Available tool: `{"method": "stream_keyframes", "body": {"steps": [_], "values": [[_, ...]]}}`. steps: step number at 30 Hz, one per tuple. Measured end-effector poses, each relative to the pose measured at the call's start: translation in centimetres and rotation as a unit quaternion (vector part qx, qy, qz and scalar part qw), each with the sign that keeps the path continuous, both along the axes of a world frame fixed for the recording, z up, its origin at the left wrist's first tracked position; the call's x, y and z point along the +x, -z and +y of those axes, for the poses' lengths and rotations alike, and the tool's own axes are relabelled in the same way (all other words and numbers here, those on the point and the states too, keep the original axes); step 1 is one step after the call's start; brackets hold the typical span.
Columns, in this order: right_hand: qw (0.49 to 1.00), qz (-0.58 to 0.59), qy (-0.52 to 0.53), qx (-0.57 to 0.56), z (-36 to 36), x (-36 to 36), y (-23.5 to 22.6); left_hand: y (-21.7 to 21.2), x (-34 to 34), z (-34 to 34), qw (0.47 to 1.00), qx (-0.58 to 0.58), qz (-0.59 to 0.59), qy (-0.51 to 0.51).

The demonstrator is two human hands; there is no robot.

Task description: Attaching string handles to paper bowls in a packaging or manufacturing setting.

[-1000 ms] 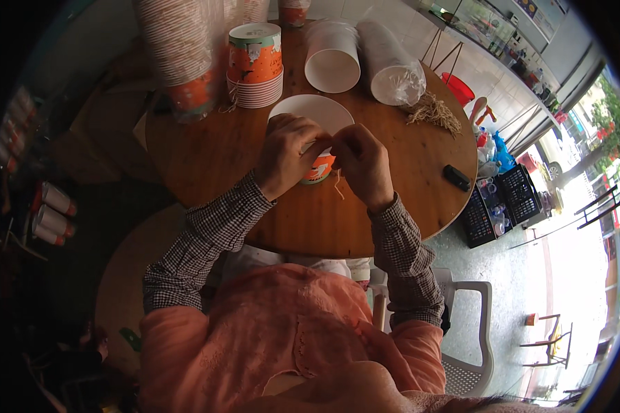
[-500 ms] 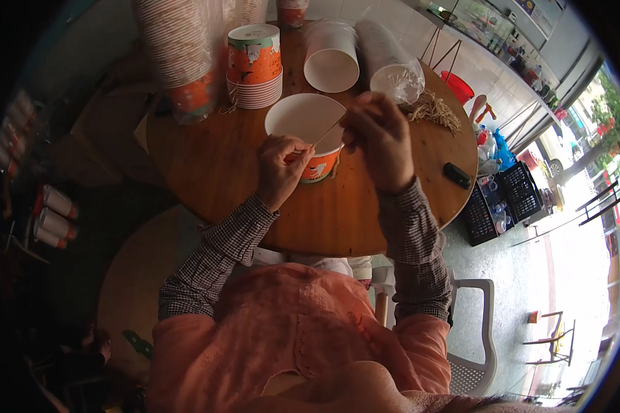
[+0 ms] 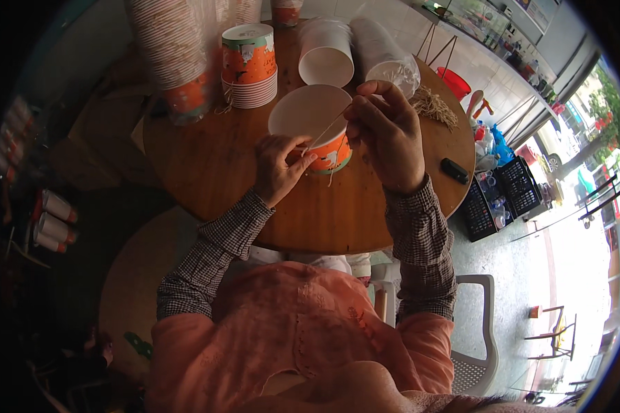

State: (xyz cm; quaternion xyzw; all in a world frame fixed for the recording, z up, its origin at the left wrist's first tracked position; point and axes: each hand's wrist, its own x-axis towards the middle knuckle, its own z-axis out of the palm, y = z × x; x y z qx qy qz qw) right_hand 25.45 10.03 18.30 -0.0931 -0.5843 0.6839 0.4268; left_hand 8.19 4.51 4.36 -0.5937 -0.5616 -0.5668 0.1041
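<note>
A thin, light-coloured string [image 3: 331, 129] runs slantwise between my two hands, in front of an orange paper bucket [image 3: 334, 153] with a white inside. My left hand [image 3: 280, 166] pinches its lower end between thumb and fingers. Higher and to the right, my right hand [image 3: 390, 134] is closed on the other end, fingertips together. A loose piece of string hangs down by the bucket's front. The bucket stands with its mouth tilted toward me; both hands are nearer to me than its rim.
Orange paper buckets [image 3: 249, 62] are stacked at the back left, beside a tall bagged stack [image 3: 169, 55]. White tubs in plastic [image 3: 326, 63] lie behind. A bundle of strings [image 3: 434, 108] and a black object [image 3: 455, 171] rest on the right of the round wooden table [image 3: 324, 220].
My right hand has turned, showing more of its back, and shifted slightly right. The string between my hands shows longer. The bucket appears a little higher and further right in view.
</note>
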Motion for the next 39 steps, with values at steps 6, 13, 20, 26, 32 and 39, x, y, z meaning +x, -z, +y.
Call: {"method": "stream_keyframes", "body": {"steps": [6,13,20,26,32,39], "values": [[1.0,-0.006,0.006,-0.001,0.0,0.6,0.0,-1.1,0.0,0.5,0.995,-0.001,0.102,0.018],[1.0,0.002,0.012,0.001,0.0,1.6,-0.2,-1.4,1.3,0.1,0.987,-0.013,0.143,0.068],[1.0,0.0,-0.02,-0.017,-0.4,2.1,0.2,-2.4,3.5,-0.6,0.982,-0.025,0.166,0.087],[1.0,0.021,0.016,-0.017,-0.3,3.5,-0.1,-1.6,3.2,-0.7,0.987,-0.073,0.1,0.098],[0.997,0.023,0.047,-0.063,1.0,5.2,0.6,-1.0,2.2,-0.8,0.991,-0.037,0.061,0.117],[0.993,-0.005,0.057,-0.104,2.0,8.4,2.4,-3.0,0.0,-1.1,0.979,-0.015,0.151,0.136]]}}
